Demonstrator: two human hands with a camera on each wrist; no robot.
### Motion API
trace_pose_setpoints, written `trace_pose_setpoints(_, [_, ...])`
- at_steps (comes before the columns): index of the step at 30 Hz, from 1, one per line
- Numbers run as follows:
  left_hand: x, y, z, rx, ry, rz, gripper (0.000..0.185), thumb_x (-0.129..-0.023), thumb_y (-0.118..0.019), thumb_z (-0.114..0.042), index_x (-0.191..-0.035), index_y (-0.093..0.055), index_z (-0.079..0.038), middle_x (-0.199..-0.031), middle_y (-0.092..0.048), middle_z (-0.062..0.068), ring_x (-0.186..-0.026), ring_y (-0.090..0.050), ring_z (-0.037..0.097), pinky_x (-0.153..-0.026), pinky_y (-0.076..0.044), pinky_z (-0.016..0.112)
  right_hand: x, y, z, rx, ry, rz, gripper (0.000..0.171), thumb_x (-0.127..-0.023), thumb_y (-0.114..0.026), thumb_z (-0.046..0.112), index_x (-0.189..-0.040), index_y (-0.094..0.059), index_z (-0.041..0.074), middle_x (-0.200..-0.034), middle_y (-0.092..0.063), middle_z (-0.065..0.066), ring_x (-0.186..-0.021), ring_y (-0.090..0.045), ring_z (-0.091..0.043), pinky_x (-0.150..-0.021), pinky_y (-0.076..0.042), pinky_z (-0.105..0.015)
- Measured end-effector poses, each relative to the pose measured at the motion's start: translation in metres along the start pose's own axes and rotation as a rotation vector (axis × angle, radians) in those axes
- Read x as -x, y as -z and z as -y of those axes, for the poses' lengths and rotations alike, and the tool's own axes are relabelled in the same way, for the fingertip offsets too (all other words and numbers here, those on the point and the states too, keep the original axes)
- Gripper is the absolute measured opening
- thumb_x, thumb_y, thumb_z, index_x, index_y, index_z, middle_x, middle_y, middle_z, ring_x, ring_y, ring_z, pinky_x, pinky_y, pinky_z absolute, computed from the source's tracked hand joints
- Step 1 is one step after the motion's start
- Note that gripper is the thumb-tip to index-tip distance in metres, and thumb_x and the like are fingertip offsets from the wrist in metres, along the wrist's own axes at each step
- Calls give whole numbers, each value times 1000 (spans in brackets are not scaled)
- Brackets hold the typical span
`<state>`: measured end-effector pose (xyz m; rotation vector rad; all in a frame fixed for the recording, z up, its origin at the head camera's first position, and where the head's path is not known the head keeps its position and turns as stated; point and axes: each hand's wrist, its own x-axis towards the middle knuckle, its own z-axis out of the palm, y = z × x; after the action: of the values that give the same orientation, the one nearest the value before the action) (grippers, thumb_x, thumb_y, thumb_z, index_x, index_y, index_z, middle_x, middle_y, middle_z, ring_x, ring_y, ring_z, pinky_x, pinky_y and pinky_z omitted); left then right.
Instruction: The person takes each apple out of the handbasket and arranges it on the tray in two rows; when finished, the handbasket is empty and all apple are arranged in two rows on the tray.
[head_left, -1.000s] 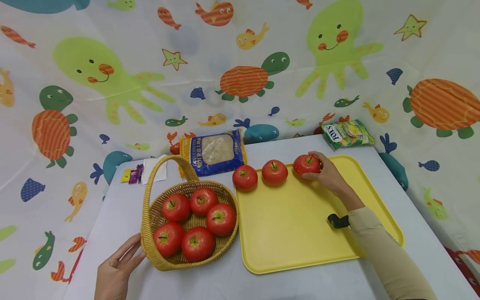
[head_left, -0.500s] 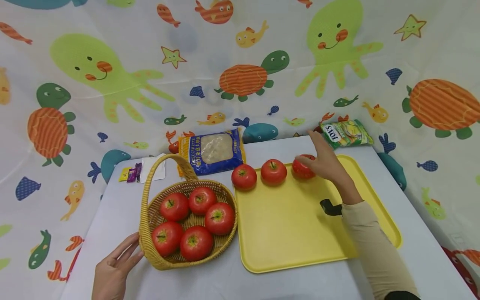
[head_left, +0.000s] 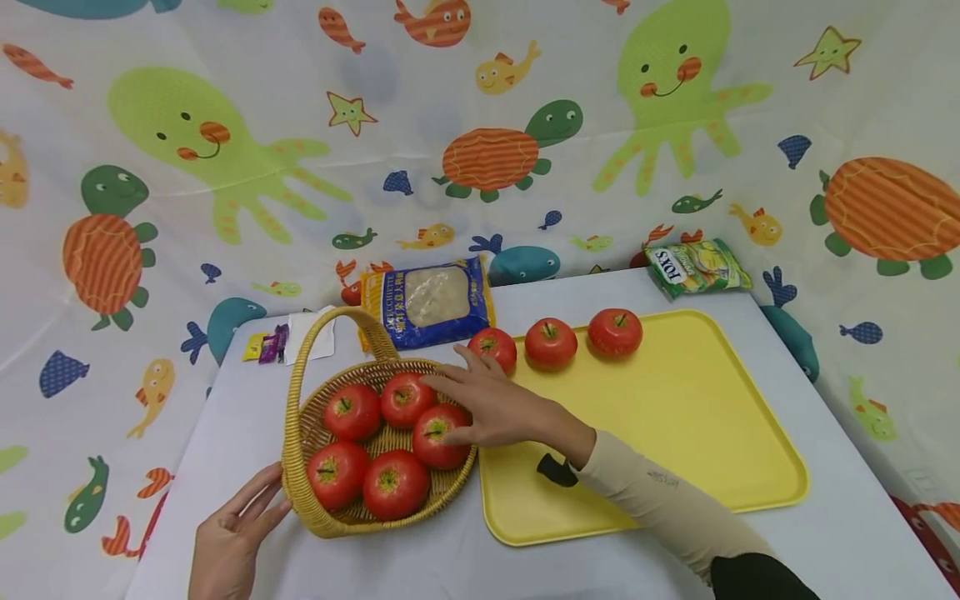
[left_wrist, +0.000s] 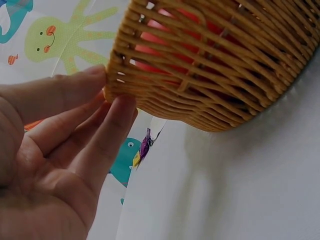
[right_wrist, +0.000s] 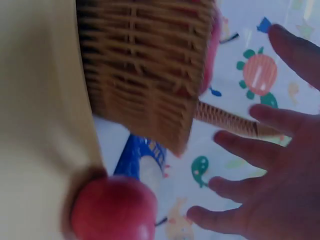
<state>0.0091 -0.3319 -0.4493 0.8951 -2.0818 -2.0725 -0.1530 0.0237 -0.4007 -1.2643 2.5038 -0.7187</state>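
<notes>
A wicker basket [head_left: 450, 500] with an arched handle holds several red apples [head_left: 397, 483]. My left hand [head_left: 232, 533] touches the basket's left end with fairly straight fingers; the left wrist view shows its fingertips [left_wrist: 125, 102] against the wicker. My right hand [head_left: 495, 404] hovers over the basket's right rim, above an apple [head_left: 438, 437], fingers spread and nothing in them. Three apples line the back edge of a yellow tray [head_left: 637, 442]: a left one [head_left: 498, 342] partly behind the right hand, a middle one [head_left: 551, 344] and a right one [head_left: 615, 333].
A blue and yellow pasta bag [head_left: 427, 304] lies behind the basket. Small candy packets [head_left: 266, 346] and a white tissue [head_left: 322, 346] lie at back left. A green Fox's bag [head_left: 697, 267] is at back right. A patterned curtain [head_left: 420, 100] hangs behind the table.
My right hand has let go of the right apple on the tray and swung left, over the basket's right side. The left hand stays at the basket.
</notes>
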Motion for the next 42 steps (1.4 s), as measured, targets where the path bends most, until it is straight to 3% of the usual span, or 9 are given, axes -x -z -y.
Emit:
trace_pose_setpoints(9, [1,1,1,-33,27,-5,67,-82,-85,-2,-144,-60,-10,-121,-66,-22,-106,-62,-12,-86,-56,15,-14,-25,10,152,-100,165,87,-84,-80,51,-157,-42,22,-153,-46,-11,-154,-11,-42,-121,-13,-69])
trace_pose_setpoints(16, [1,1,2,-57,21,-2,69,-82,-85,-4,-145,-58,-10,-123,-65,-22,-107,-61,-13,-86,-55,12,-16,-29,8,68,-129,195,88,-83,-85,41,-157,-42,21,-152,-49,-9,-154,-9,-43,-121,-10,-69])
trace_pose_setpoints(22, [-1,1,1,-28,22,-6,66,-81,-85,0,-142,-61,-11,-123,-66,-21,-106,-62,-12,-87,-56,15,-15,-30,3,-29,-113,111,83,-80,-88,36,-152,-50,20,-152,-52,-1,-153,-15,-41,-121,-11,-69])
trace_pose_setpoints(27, [-1,0,1,-32,35,-16,68,-81,-86,-2,-143,-60,-11,-123,-66,-22,-106,-62,-13,-87,-56,15,-8,-19,5,-165,-99,5,84,-82,-87,31,-154,-45,18,-154,-48,-2,-153,-17,-39,-122,-12,-66])
trace_pose_setpoints(31, [-1,-1,0,-43,43,-19,70,-81,-86,-2,-145,-58,-10,-121,-66,-22,-105,-62,-13,-87,-56,15,-1,-8,6,-278,-79,-97,83,-84,-86,29,-153,-43,17,-150,-48,-3,-146,-33,-30,-119,-31,-55])
trace_pose_setpoints(35, [0,-1,0,-51,53,-23,71,-81,-86,-3,-145,-58,-11,-121,-66,-22,-105,-62,-13,-86,-55,13,5,-2,4,-389,-77,-185,81,-84,-86,27,-152,-43,20,-145,-49,-4,-132,-47,-21,-105,-51,-43])
trace_pose_setpoints(42, [0,0,0,-60,58,-16,71,-81,-86,-4,-146,-58,-13,-122,-66,-23,-106,-61,-13,-86,-54,12,10,-2,-3,-554,-90,-300,79,-84,-85,20,-152,-45,22,-152,-44,-4,-136,-45,-23,-105,-51,-43])
